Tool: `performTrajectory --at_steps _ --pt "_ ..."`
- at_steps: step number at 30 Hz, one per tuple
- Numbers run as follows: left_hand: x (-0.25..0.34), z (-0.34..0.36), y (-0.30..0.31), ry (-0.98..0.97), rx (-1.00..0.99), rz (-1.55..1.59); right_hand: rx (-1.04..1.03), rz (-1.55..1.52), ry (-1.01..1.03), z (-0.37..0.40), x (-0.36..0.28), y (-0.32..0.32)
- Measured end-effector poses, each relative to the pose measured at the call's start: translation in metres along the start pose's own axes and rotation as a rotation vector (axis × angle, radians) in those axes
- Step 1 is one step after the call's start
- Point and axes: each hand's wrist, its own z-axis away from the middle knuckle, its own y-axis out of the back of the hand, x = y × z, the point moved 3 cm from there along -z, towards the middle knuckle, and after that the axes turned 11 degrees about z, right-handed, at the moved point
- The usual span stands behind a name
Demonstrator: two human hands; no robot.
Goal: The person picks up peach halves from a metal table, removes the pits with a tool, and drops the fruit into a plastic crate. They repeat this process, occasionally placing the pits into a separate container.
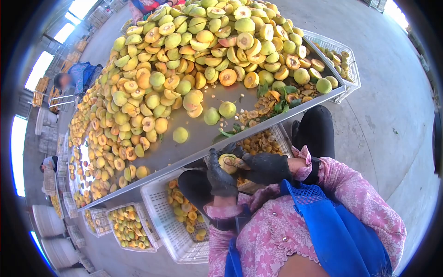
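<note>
In front of my lap, a yellow-green peach [227,163] with its cut face turned up is held between my two dark-gloved hands. My left hand [220,175] wraps around its left side, fingers curled. From the right, my right hand [266,168] closes on the same peach, its thumb at the fruit's edge and its fingers bent over the far side. Whether the right hand also holds a small tool is hidden. Just beyond the hands runs the raised edge of a metal table [184,159], heaped with halved peaches [184,51].
Below the table edge, a white crate [159,207] holds peach halves, and another crate [131,228] stands left of it. Pits and scraps [263,143] fill a basket beneath my hands. A crate [353,69] stands at the far right. Other people [83,76] are at the left.
</note>
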Motion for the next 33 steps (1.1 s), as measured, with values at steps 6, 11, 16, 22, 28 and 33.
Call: performTrajectory --at_steps 6,11,16,22,28,33 --pt "0.002 0.011 -0.017 -0.046 -0.024 -0.054 0.098 -0.063 0.029 -0.003 0.009 -0.011" --pt "0.009 0.016 -0.025 0.065 0.054 -0.040 -0.168 0.020 -0.103 0.000 0.002 -0.013" --pt "0.007 0.020 -0.024 0.121 -0.170 -0.375 -0.017 0.140 -0.150 -0.001 0.010 -0.021" --pt "0.010 0.024 -0.026 0.001 -0.198 -0.077 -0.083 0.014 -0.213 -0.012 0.022 -0.025" --pt "0.003 0.042 -0.021 -0.520 -0.104 -0.707 -0.179 0.041 -0.318 -0.007 0.019 -0.035" --pt "-0.010 0.035 -0.004 -0.245 -0.083 -0.239 -0.420 -0.152 -0.166 -0.005 0.017 -0.034"
